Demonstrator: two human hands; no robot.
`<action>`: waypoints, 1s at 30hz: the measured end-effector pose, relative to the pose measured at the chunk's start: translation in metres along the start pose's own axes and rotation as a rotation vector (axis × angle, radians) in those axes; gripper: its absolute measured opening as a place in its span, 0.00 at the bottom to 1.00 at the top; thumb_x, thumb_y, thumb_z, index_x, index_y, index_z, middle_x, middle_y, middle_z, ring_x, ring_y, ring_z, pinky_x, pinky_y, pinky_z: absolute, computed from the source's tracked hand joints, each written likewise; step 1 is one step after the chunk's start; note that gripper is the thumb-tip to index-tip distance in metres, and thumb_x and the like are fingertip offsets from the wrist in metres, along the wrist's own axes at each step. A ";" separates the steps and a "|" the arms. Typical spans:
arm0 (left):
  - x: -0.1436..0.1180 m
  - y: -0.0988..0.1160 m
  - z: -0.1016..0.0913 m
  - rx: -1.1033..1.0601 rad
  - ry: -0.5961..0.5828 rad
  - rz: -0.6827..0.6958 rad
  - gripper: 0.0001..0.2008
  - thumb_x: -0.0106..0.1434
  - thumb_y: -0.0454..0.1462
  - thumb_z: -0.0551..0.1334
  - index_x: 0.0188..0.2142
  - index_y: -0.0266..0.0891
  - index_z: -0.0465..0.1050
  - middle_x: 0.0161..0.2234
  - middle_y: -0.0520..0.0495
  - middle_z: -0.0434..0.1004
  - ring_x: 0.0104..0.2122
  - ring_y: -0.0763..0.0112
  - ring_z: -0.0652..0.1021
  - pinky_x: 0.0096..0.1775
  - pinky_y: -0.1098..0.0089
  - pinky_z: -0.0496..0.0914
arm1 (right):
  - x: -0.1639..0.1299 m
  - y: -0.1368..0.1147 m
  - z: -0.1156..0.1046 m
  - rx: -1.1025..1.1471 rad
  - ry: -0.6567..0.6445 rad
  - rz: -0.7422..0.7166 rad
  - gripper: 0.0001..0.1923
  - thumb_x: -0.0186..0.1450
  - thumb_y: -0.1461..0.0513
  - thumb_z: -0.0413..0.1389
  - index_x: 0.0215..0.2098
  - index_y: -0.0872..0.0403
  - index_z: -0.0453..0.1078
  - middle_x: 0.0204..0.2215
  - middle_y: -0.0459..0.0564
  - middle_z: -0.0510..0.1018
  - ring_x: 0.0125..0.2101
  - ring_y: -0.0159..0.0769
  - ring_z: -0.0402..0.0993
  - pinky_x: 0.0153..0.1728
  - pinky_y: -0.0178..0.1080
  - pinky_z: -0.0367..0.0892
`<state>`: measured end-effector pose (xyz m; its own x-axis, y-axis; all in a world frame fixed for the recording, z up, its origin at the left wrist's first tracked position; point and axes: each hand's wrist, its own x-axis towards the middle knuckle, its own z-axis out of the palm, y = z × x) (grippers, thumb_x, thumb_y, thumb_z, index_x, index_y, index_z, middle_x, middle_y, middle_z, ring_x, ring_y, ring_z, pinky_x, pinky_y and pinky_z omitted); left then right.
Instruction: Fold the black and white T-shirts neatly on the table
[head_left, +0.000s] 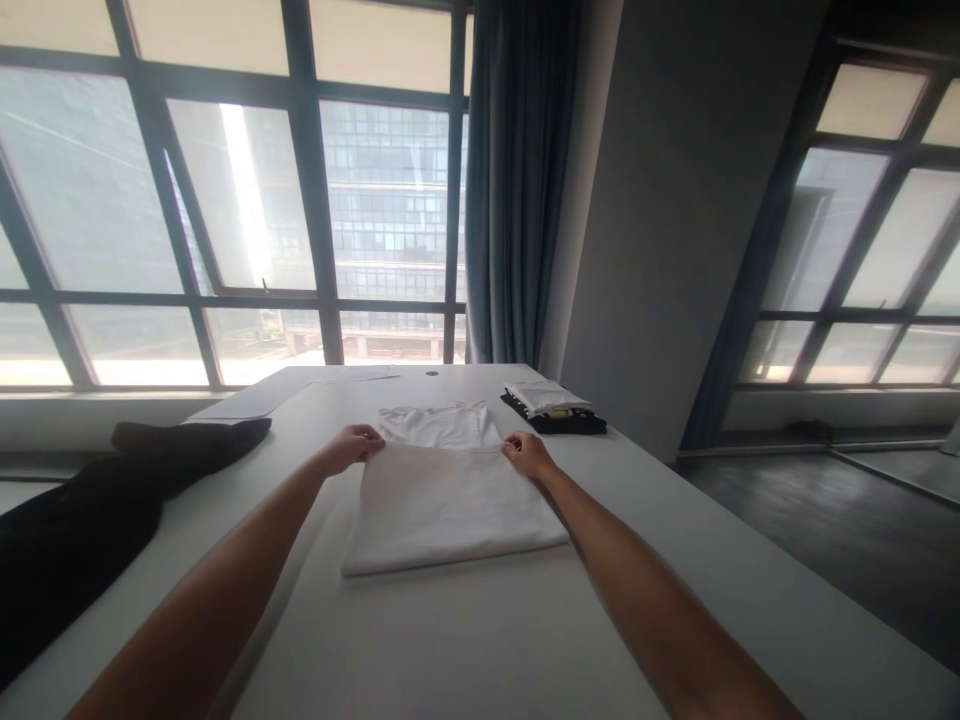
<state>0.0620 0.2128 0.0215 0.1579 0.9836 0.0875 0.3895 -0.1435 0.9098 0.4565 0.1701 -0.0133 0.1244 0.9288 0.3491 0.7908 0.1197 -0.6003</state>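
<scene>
A white T-shirt point(457, 500) lies on the white table in front of me, its lower part folded up over the upper part. The neck end shows beyond the folded edge, a little rumpled. My left hand point(351, 447) pinches the left corner of that folded edge. At the opposite corner, my right hand point(527, 454) pinches the same edge between thumb and fingers. Both forearms reach in from the bottom of the view, one on each side of the shirt.
A small stack of folded clothes point(555, 408), white on top of black, sits at the table's point(450, 650) right edge. Dark clothing point(97, 500) is heaped at the left. White sheets point(255, 398) lie at the far left. Beyond are windows, a curtain point(517, 180) and a pillar point(660, 200).
</scene>
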 end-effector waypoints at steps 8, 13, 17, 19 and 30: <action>0.002 -0.022 0.004 0.051 0.063 0.081 0.17 0.45 0.43 0.73 0.31 0.36 0.75 0.27 0.47 0.79 0.26 0.67 0.77 0.32 0.64 0.75 | -0.002 -0.003 0.007 -0.026 0.074 -0.033 0.08 0.64 0.61 0.57 0.39 0.55 0.77 0.35 0.51 0.81 0.35 0.36 0.75 0.39 0.34 0.64; 0.001 -0.021 0.020 0.248 0.138 0.176 0.08 0.50 0.33 0.65 0.32 0.39 0.77 0.36 0.45 0.82 0.38 0.61 0.80 0.49 0.60 0.74 | -0.010 -0.010 0.006 -0.225 0.009 -0.026 0.11 0.66 0.61 0.56 0.45 0.53 0.76 0.40 0.52 0.82 0.41 0.38 0.76 0.41 0.35 0.64; -0.020 -0.016 0.029 0.508 0.077 0.439 0.13 0.56 0.33 0.60 0.40 0.40 0.78 0.47 0.41 0.80 0.49 0.57 0.77 0.56 0.58 0.69 | -0.012 -0.010 0.000 -0.311 -0.006 -0.051 0.14 0.67 0.62 0.55 0.50 0.54 0.74 0.49 0.54 0.79 0.46 0.39 0.75 0.43 0.36 0.64; -0.035 -0.017 0.027 0.620 -0.046 0.578 0.13 0.60 0.35 0.57 0.41 0.40 0.78 0.49 0.41 0.79 0.51 0.58 0.77 0.57 0.59 0.69 | -0.011 -0.006 -0.004 -0.333 -0.030 -0.053 0.15 0.66 0.65 0.55 0.50 0.54 0.74 0.49 0.55 0.78 0.45 0.39 0.74 0.44 0.35 0.64; -0.099 -0.045 -0.032 0.641 -0.507 0.568 0.28 0.59 0.37 0.61 0.60 0.46 0.70 0.67 0.46 0.63 0.65 0.58 0.65 0.64 0.59 0.60 | -0.034 0.007 -0.056 -0.182 -0.544 -0.166 0.41 0.54 0.65 0.65 0.66 0.53 0.65 0.57 0.57 0.72 0.40 0.36 0.76 0.45 0.36 0.69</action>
<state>-0.0004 0.1258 -0.0145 0.7840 0.6086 0.1226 0.5286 -0.7579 0.3823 0.4911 0.1196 0.0107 -0.2962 0.9549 -0.0196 0.8696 0.2611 -0.4190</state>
